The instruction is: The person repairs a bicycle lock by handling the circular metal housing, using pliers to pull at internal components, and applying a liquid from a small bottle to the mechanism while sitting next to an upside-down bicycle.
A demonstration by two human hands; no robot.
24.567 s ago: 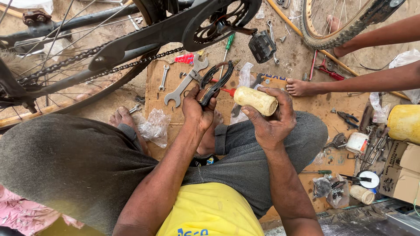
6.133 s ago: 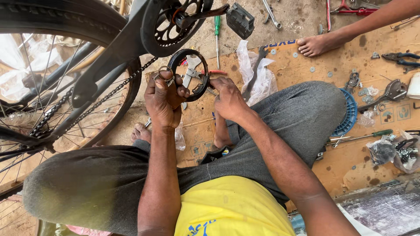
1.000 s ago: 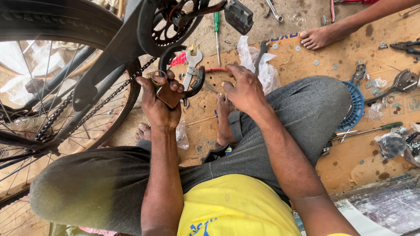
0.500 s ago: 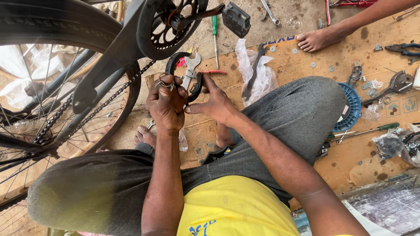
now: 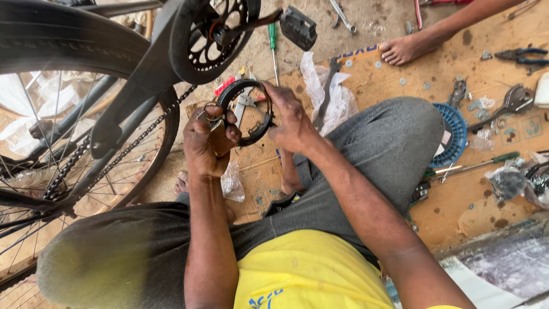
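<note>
The person sits cross-legged on a cardboard sheet [image 5: 486, 189], both hands raised in front of the knees. The left hand [image 5: 209, 140] is curled tight, fingers folded over a small brownish block and a metal clip at its top — what exactly the block is cannot be told. The right hand [image 5: 291, 117] is half closed, thumb and fingers pinching the right rim of a black ring [image 5: 246, 111], which stands roughly upright between the two hands, its left rim touching the left hand.

The ring hangs over the sheet's upper left corner, just below the bike's chainwheel [image 5: 214, 34]. A chain [image 5: 114, 154] runs from there down to the left past the rear wheel [image 5: 68, 114]. A pedal [image 5: 298, 27] juts out to the chainwheel's right.

Behind the ring lie a spanner [image 5: 246, 103] and a green screwdriver [image 5: 273, 48]. A clear plastic bag [image 5: 326, 94] sits just right of the right hand. Another person's bare foot [image 5: 403, 50] rests on the sheet's upper edge. Toward the right edge lie a blue disc [image 5: 454, 134], half under the knee, and pliers [image 5: 523, 54].
</note>
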